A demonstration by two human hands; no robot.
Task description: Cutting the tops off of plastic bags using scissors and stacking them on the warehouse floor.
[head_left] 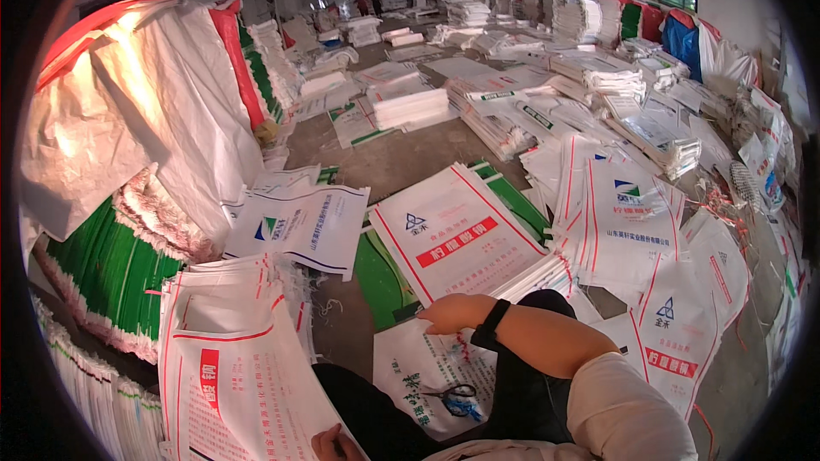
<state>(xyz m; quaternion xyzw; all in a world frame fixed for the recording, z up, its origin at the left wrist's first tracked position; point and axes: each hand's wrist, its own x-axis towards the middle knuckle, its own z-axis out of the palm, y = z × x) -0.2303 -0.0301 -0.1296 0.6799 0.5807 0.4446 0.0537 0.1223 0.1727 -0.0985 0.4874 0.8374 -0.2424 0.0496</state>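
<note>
My left hand (335, 444), partly cut off by the lower edge, has its fingers curled at the edge of a white printed sack (243, 376) with red bands. That sack leans over a pile at my left. My right hand (453, 314), with a black wristband, reaches to the near corner of a stack of flat white sacks (457, 230); its fingers point left and look stretched, with nothing seen in them. Below it, between my legs, black-handled scissors (453, 391) and blue string (462, 408) lie on another white sack (393, 367).
Green sacks (380, 277) show under the stack. A blue-printed sack (303, 218) lies to its left, with green bundled sacks (107, 260) beyond. Loose sacks (628, 213) spread at the right. Tied stacks (410, 107) stand farther back on the floor (376, 160).
</note>
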